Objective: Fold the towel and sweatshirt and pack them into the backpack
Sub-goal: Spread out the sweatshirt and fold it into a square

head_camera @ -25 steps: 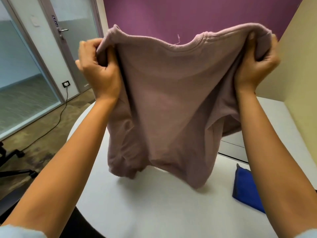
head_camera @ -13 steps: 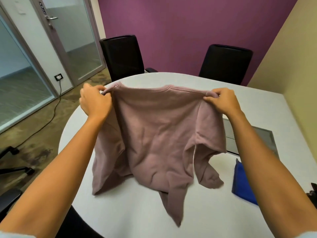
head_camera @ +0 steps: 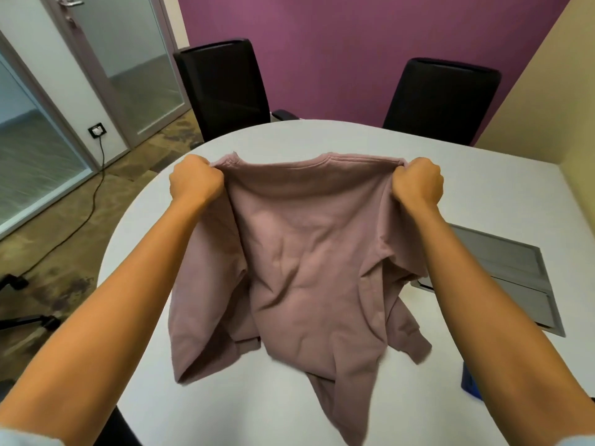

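Item 1, centre left of the frame: left hand [head_camera: 196,180], fist closed on one shoulder of the sweatshirt [head_camera: 309,259].
Item 2, centre: the sweatshirt, mauve, collar edge stretched level between both fists; body hangs toward the viewer, hem and sleeves trailing crumpled on the white table [head_camera: 495,175]. Its long axis runs from the grips down to the lower frame, both hands equally near.
Item 3, centre right: right hand [head_camera: 417,181], fist closed on the other shoulder.
Item 4, lower right edge: blue towel [head_camera: 468,383], mostly hidden by the forearm.
Backpack: not in view.
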